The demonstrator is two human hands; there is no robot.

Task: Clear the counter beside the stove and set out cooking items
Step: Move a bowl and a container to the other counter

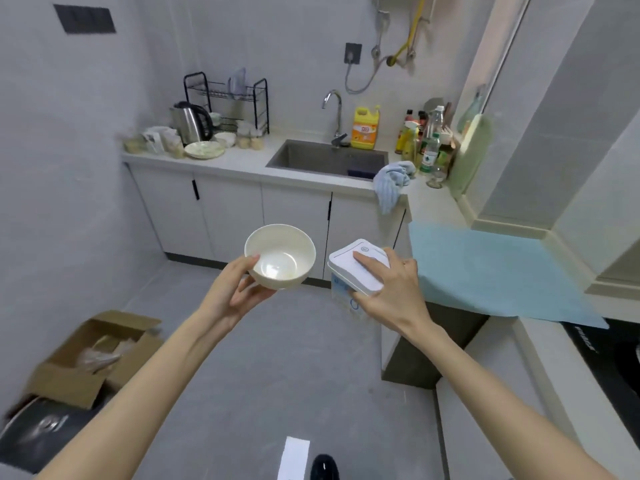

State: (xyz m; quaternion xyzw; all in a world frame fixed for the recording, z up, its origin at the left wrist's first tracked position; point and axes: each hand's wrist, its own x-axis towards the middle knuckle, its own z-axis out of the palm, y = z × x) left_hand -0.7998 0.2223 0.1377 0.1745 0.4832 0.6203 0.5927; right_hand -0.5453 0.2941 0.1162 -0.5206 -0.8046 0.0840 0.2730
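- Our left hand (239, 289) grips a cream bowl (280, 258), thumb hooked over the near rim and fingers curled beneath. The bowl is upright and carried in the air above the grey floor (277, 375), off any counter.
- Our right hand (391, 289) clasps a white lidded container (360, 268) from above, with fingers spread across the lid and down its side. It too is off the counter, tilted, just beside the outer edge of the blue mat (491, 271).
- That mat covers the side counter (436, 202), and its near corner touches the black stove (609, 368).
- Along the far counter, a sink (325, 157) sits in the middle with a tap (332, 109) and a yellow detergent bottle (365, 128) at its back edge.
- At the corner where the counters meet, a blue towel (393, 183) hangs over the front edge, with assorted bottles (422, 140) behind.
- At the left end stand a kettle (192, 123), a dish rack (227, 98) and a plate (204, 149).
- On the floor at our left lies an open cardboard box (93, 358).
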